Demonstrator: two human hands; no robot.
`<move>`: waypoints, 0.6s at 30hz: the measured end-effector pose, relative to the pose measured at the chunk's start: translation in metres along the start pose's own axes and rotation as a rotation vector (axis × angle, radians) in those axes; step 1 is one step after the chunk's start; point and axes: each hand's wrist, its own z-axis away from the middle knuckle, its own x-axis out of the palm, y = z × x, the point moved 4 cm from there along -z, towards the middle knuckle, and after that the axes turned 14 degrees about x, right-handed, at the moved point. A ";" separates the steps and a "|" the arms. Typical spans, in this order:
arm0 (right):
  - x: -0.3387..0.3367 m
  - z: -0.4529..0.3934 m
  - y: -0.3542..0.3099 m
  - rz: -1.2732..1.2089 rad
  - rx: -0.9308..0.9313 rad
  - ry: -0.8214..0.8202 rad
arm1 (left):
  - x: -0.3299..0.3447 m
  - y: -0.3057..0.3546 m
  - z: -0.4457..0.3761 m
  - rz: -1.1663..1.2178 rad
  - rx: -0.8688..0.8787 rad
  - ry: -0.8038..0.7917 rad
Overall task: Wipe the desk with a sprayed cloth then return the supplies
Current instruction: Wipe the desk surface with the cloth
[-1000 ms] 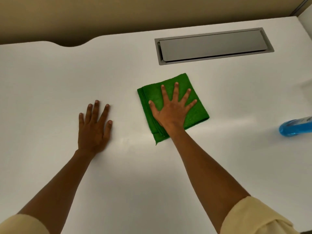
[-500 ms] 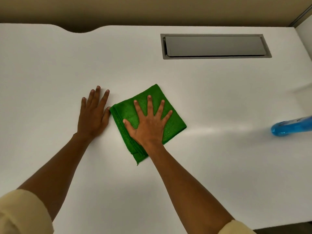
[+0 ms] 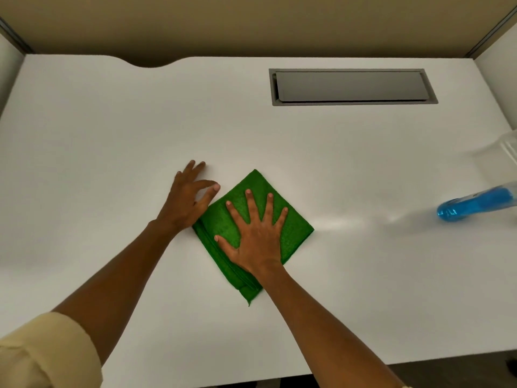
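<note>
A folded green cloth lies on the white desk, a little in front of its middle. My right hand presses flat on the cloth with fingers spread. My left hand rests on the desk right beside the cloth's left edge, its fingers slightly lifted and curled, holding nothing. A spray bottle with blue liquid stands at the right edge of the view, partly cut off. A faint wet streak runs from the cloth toward the bottle.
A grey cable hatch is set into the desk at the back right. A beige partition wall runs behind the desk, and side panels close it left and right. The front edge of the desk is close to my body.
My right hand slid the cloth leftward and toward me, up against my left hand. My left hand lifted its fingers off the desk beside the cloth's edge.
</note>
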 end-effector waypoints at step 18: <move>-0.036 0.071 0.109 -0.350 0.257 0.117 | 0.023 0.042 0.017 -0.111 -0.060 -0.119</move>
